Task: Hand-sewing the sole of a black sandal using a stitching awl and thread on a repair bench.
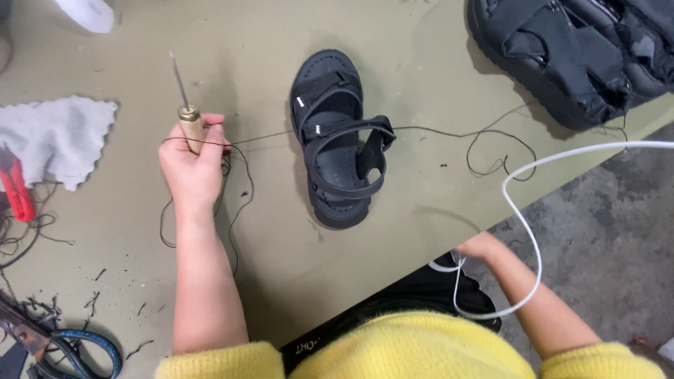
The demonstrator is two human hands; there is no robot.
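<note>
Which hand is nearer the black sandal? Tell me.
Left. The left hand, gripping the awl, is on the table just beside the black sandal; the right hand is down at the table's edge.

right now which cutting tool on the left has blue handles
The scissors at the bottom-left corner, with blue loop handles; the small snips beside the grey cloth are red.

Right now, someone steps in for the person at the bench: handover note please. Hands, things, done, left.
Left hand: closed on the wooden-handled awl, needle up, dark thread caught in the grip.
Right hand: at the table edge, mostly hidden; grip cannot be told. A white cord loops past it.
Black sandal: flat on the green table, straps up, thread running across it.
Done: thread is drawn out to both sides of the sandal.
Left: no finished stitching can be seen.
</note>
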